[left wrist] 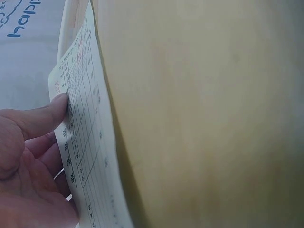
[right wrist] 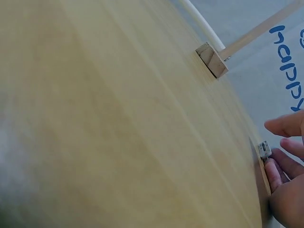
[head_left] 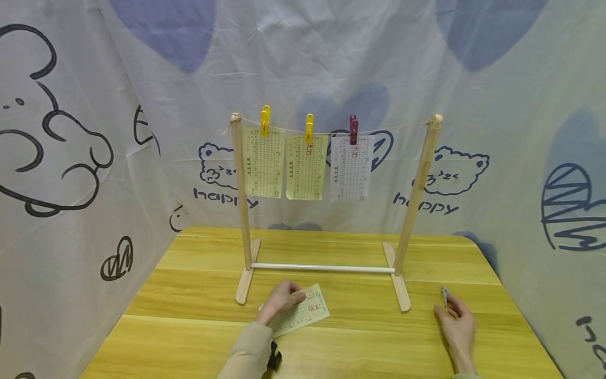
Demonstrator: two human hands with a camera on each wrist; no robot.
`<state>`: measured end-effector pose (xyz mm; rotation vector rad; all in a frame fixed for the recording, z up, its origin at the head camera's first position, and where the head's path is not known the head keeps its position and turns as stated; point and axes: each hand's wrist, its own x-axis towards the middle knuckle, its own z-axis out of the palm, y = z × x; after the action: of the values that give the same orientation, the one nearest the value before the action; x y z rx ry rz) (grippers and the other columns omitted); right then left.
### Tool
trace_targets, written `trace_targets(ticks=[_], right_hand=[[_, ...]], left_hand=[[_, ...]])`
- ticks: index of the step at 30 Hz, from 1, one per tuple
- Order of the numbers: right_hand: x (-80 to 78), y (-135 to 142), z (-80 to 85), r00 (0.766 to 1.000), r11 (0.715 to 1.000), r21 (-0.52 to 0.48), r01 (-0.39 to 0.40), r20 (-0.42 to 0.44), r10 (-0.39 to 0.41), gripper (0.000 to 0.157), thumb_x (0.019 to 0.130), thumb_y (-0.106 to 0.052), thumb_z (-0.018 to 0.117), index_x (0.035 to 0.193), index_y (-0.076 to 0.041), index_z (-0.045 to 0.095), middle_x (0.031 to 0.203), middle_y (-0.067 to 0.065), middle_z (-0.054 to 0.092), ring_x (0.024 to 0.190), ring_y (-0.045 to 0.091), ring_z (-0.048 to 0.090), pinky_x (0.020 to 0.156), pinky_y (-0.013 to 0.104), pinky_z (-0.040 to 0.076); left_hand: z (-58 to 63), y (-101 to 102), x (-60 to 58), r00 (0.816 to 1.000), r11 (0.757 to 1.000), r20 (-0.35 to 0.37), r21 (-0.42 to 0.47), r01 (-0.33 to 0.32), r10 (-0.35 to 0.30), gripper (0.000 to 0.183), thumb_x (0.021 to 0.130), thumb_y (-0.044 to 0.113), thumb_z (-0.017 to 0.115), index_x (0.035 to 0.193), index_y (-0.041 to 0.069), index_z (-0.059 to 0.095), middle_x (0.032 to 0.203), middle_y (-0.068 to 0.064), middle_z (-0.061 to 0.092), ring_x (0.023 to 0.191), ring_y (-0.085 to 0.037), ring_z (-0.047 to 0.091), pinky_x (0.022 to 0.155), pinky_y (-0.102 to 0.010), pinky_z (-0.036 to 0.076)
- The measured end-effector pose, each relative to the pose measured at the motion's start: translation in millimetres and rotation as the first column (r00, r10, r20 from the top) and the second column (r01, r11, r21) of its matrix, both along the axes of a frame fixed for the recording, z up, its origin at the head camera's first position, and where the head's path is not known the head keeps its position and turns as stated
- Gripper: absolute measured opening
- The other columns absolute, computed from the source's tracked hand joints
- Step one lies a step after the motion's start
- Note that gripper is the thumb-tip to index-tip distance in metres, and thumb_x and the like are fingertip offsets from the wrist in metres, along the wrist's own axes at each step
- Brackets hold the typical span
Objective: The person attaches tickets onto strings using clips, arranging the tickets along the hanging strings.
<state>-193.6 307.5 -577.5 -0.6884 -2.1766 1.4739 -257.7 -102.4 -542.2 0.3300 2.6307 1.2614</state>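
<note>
My left hand (head_left: pixel 284 297) pinches a pale green printed form (head_left: pixel 310 310) by its edge, low over the table. In the left wrist view the thumb lies on the printed face of the form (left wrist: pixel 90 123), and the other fingers are behind it. On the right side of the table, my right hand (head_left: pixel 458 323) is at a small grey clothespin (head_left: pixel 444 295). Its fingertips are right at the clothespin (right wrist: pixel 264 149) in the right wrist view, while the thumb (right wrist: pixel 282 125) stands apart from it.
A wooden stand with two posts (head_left: pixel 416 195) and a white crossbar (head_left: pixel 322 268) is behind the hands. From its string hang two pale green forms (head_left: pixel 263 168) and a white form (head_left: pixel 350 171), held by yellow clothespins (head_left: pixel 309 129) and a dark red clothespin (head_left: pixel 353 130).
</note>
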Motion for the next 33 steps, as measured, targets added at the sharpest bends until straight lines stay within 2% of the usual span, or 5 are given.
trace_targets(ticks=[5,11,14,21,33], right_hand=[[-0.8,-0.3,-2.3,0.998,0.997,0.046,-0.064,-0.023,0.065,0.044,0.087,-0.006,0.071,0.129,0.004,0.063,0.086,-0.041,0.05,0.081,-0.016,0.046,0.074,0.0,0.037],[-2.3,-0.7,-3.9,0.998,0.999,-0.033,-0.035,-0.051,0.034,0.046,0.088,-0.004,0.07,0.132,0.005,0.061,0.083,-0.04,0.052,0.077,-0.01,0.047,0.068,0.003,0.039],[-2.4,-0.3,-3.2,0.999,0.999,-0.041,0.007,-0.038,-0.008,0.048,0.087,-0.005,0.071,0.133,0.003,0.06,0.09,-0.031,0.056,0.078,-0.006,0.045,0.066,0.005,0.038],[-6.9,0.2,0.6,0.997,0.996,0.085,0.015,0.07,-0.021,0.053,0.086,-0.011,0.074,0.134,0.005,0.058,0.128,0.027,0.064,0.08,-0.002,0.044,0.064,0.009,0.034],[-17.0,-3.8,2.4,0.992,0.983,0.183,-0.008,0.125,-0.016,0.049,0.085,-0.012,0.075,0.128,0.006,0.062,0.12,0.028,0.068,0.093,0.027,0.062,0.063,0.014,0.037]], left_hand=[[1.0,0.5,0.5,1.0,1.0,-0.003,-0.004,-0.004,0.004,0.021,0.097,0.015,0.066,0.084,0.0,0.071,0.072,-0.004,0.062,0.062,-0.011,0.042,0.057,-0.021,0.035],[1.4,0.5,1.7,1.0,1.0,-0.016,0.007,0.008,-0.008,0.022,0.097,0.014,0.066,0.083,-0.001,0.07,0.069,-0.004,0.059,0.06,-0.011,0.04,0.055,-0.021,0.033],[1.9,0.5,2.2,1.0,1.0,-0.018,0.013,0.012,-0.011,0.022,0.097,0.014,0.066,0.082,-0.002,0.07,0.067,-0.002,0.058,0.059,-0.011,0.039,0.055,-0.021,0.032],[2.6,0.9,2.9,1.0,1.0,-0.011,0.009,0.006,-0.006,0.022,0.097,0.014,0.066,0.083,-0.002,0.07,0.068,-0.004,0.059,0.06,-0.011,0.04,0.055,-0.021,0.033],[2.1,-0.5,2.1,1.0,1.0,-0.013,0.011,0.012,-0.012,0.022,0.097,0.014,0.066,0.082,-0.002,0.07,0.067,-0.002,0.058,0.059,-0.01,0.039,0.054,-0.02,0.032]])
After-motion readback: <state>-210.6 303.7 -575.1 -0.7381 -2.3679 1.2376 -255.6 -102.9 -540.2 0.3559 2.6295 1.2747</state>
